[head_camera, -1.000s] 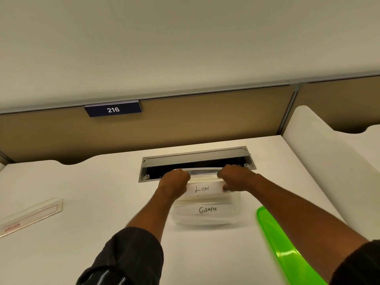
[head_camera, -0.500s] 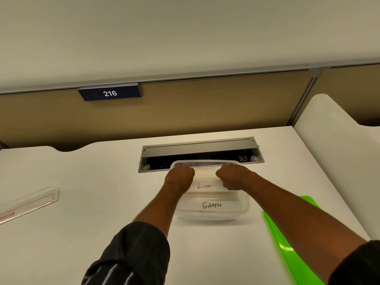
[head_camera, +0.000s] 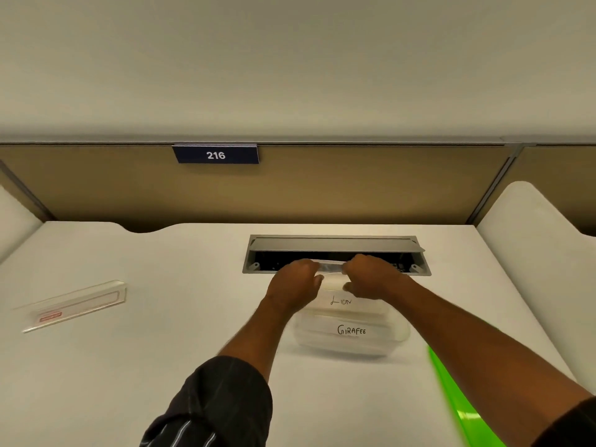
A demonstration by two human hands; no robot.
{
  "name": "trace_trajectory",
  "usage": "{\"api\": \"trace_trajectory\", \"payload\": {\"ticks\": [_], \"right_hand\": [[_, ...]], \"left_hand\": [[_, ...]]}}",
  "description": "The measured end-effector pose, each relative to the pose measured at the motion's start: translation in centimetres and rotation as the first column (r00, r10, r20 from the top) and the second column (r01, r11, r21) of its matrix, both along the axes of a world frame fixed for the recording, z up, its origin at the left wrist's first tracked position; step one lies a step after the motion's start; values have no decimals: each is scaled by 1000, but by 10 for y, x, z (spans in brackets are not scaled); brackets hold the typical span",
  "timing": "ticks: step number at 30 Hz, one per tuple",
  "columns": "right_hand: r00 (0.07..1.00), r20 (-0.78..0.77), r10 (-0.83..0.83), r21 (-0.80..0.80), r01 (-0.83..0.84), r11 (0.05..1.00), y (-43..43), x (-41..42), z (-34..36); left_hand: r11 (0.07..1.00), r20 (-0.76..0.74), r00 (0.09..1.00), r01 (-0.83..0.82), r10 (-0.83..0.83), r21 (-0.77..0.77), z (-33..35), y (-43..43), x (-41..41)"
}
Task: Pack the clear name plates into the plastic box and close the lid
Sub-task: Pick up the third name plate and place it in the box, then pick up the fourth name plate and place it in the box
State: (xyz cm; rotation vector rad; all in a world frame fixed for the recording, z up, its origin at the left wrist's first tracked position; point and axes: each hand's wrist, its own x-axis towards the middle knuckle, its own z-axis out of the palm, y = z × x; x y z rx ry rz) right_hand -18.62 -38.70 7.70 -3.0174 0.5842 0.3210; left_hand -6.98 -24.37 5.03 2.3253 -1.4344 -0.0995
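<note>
A clear plastic box [head_camera: 351, 345] sits on the white desk in front of me. Inside it lie name plates with paper labels, one reading "LION" [head_camera: 341, 301] and one reading "GIRAFEE" [head_camera: 351, 330]. My left hand [head_camera: 295, 280] and my right hand [head_camera: 371, 274] are both closed on a clear name plate [head_camera: 330, 266] held over the far edge of the box. Another clear name plate [head_camera: 77, 303] with a red label lies alone on the desk at the far left. A bright green lid [head_camera: 458, 404] lies to the right of the box, partly behind my right arm.
A grey cable hatch [head_camera: 335, 245] stands open in the desk just behind the box. A brown partition carries a blue sign [head_camera: 216, 154] reading 216. A white divider [head_camera: 535, 240] rises at the right edge of the desk.
The view has shifted and the hands stay over the box's far edge, now gripping the clear plate a little higher above the "LION" label.
</note>
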Motion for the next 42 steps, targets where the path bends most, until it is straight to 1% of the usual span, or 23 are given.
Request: {"api": "trace_trajectory", "payload": {"ticks": [2, 6, 12, 19, 22, 25, 27, 29, 34, 38, 42], "right_hand": [[996, 88, 8, -1, -8, 1000, 14, 16, 15], [965, 256, 57, -2, -58, 998, 51, 52, 37], [930, 340, 140, 25, -158, 987, 124, 116, 51], [909, 324, 263, 34, -289, 957, 217, 194, 37], [901, 317, 296, 63, -331, 941, 250, 222, 26], [900, 295, 321, 89, -361, 928, 276, 244, 12], [902, 274, 334, 97, -371, 923, 286, 257, 0], [908, 246, 338, 100, -371, 923, 291, 268, -12], [924, 197, 327, 108, -352, 930, 288, 287, -36], [933, 183, 310, 116, -334, 935, 280, 296, -52], [946, 153, 286, 127, -306, 944, 271, 298, -63]], "left_hand": [[996, 30, 999, -42, 44, -77, 13, 14, 8], [981, 122, 979, -147, 162, -130, 40, 53, 38], [931, 161, 919, -342, 359, -125, 61, 143, 99], [806, 156, 793, -591, 589, -39, 52, 261, 159], [764, 194, 754, -645, 628, 32, 43, 302, 182], [706, 199, 702, -706, 684, 65, 36, 332, 208], [682, 228, 683, -725, 694, 97, 30, 346, 227], [685, 263, 692, -717, 672, 133, 21, 354, 244], [727, 314, 745, -657, 588, 199, -4, 354, 276], [776, 347, 784, -598, 515, 201, -27, 344, 292], [783, 393, 796, -573, 460, 244, -39, 336, 299]]}}
